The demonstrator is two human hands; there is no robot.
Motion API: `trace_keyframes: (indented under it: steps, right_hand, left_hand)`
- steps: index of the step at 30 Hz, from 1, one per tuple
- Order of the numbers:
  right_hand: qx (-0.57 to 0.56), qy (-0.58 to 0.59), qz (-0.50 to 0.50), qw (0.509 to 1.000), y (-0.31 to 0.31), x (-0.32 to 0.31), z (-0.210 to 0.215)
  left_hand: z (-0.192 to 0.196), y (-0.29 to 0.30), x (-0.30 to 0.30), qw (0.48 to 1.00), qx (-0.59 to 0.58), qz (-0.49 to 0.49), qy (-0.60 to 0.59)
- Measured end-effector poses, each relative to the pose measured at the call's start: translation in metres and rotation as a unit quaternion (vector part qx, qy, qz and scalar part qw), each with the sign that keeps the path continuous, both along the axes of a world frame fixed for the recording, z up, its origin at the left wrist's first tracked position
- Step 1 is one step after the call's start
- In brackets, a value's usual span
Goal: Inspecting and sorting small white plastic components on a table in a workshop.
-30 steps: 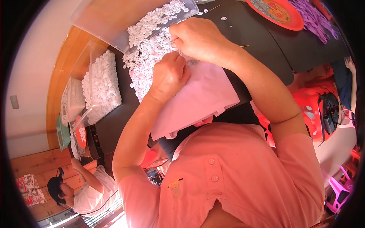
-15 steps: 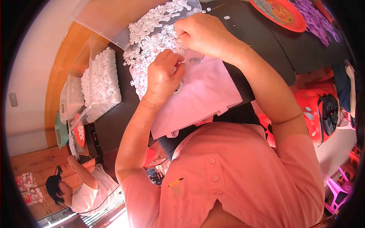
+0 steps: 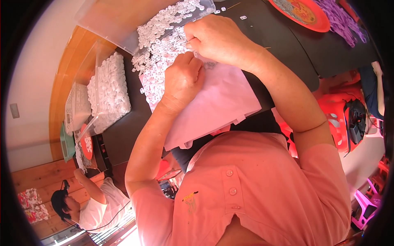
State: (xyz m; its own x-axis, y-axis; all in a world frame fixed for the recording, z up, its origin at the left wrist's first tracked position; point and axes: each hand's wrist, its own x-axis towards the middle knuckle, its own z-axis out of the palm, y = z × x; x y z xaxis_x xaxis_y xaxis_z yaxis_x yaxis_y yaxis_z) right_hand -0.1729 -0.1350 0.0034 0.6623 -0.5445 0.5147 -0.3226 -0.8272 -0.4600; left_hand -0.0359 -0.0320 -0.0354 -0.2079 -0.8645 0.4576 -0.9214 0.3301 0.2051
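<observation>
My left hand [image 3: 183, 80] is closed with its fingers curled, above a pink cloth bag [image 3: 221, 98] that lies over the table edge at my lap. My right hand [image 3: 217, 40] is also closed, thumb against the fingers, just beyond the left and almost touching it. Whatever either one holds is hidden by the fingers. A heap of small white plastic pieces with holes [image 3: 164, 51] spreads beside both hands, partly on the bag. Close under the right hand, a small grey patch of fine bits [image 3: 210, 64] lies on the pink cloth.
At the left stands a clear bin [image 3: 97, 88] of white pieces [image 3: 111, 86]. Another clear tray [image 3: 113, 28] lies at the far edge. A red plate [image 3: 320, 21] with grey bits and purple strips [image 3: 342, 20] are far right. Another person [image 3: 96, 209] sits lower left.
My left hand has moved slightly right and closer to the right hand, and its fingers have turned inward. The right hand has shifted a little to the left.
</observation>
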Motion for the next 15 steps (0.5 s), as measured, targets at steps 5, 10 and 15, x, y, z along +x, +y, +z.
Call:
trace_keyframes:
  steps: [5, 10, 15]
  right_hand:
    - [0.024, 0.028, -0.001, 0.999, -0.0004, 0.0008, 0.0024]
    - [0.009, -0.007, -0.001, 1.000, 0.0001, 0.0003, 0.0008]
    - [0.012, 0.004, -0.003, 1.000, 0.0000, 0.0000, 0.0023]
  left_hand:
    - [-0.0010, -0.0047, -0.0044, 0.999, -0.027, 0.000, -0.042]
    - [-0.0026, -0.0064, -0.0048, 0.997, -0.038, -0.012, -0.060]
    - [-0.0034, -0.0098, -0.0043, 0.995, -0.047, -0.032, -0.087]
